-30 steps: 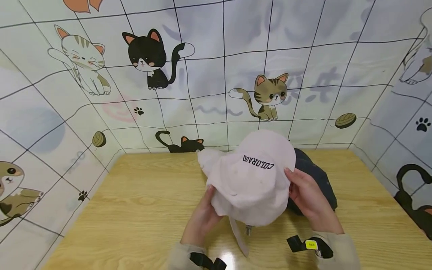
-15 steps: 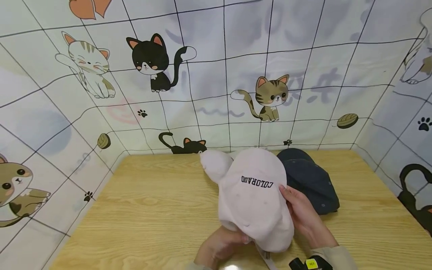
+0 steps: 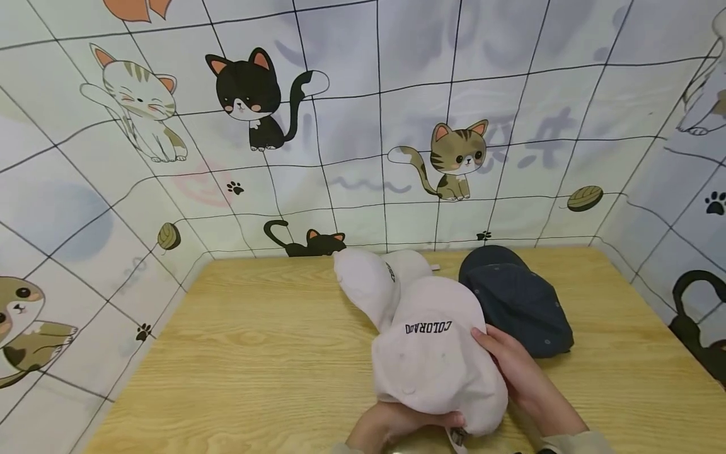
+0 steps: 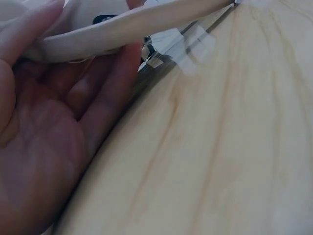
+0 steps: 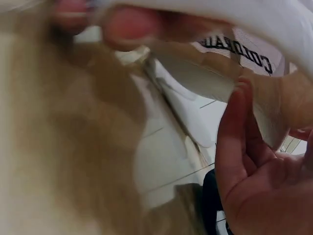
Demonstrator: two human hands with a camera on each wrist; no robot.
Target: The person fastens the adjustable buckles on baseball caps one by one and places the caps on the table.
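A pale pinkish-white baseball cap of soft, matte cloth point(image 3: 433, 369) is held between both hands above the wood-grained desk point(image 3: 255, 340), its rounded brim pointing away from the person. Small stitched eyelets dot the creased crown. The left hand point(image 3: 397, 421) grasps the cap's near edge, thumb against the cloth. The right hand point(image 3: 518, 369) grips the cap's side where brim meets crown, thumb on top. Just beside the left hand's thumb, a narrow cloth strap with a metal buckle point(image 3: 457, 435) hangs from the cap. Up close in the left wrist view, a flat, pale cloth band point(image 4: 117, 29) crosses the left hand's fingers; strap or rim, I cannot tell which.

Beyond the left hand lies rounded white cloth headwear point(image 3: 363, 280); whether it is one cap or more is unclear. Just beyond the right hand sits a dark navy cloth cap point(image 3: 522, 306) with a curved brim and seamed, slightly slumped panels.

Black raised capitals on the held cap read "COLORADO", upside down to the person. Dark lettering on the white headwear is too hidden to read. Farther beyond both hands, a white grid-printed wall covering point(image 3: 351, 126) shows cartoon cats, paw prints and yarn balls.
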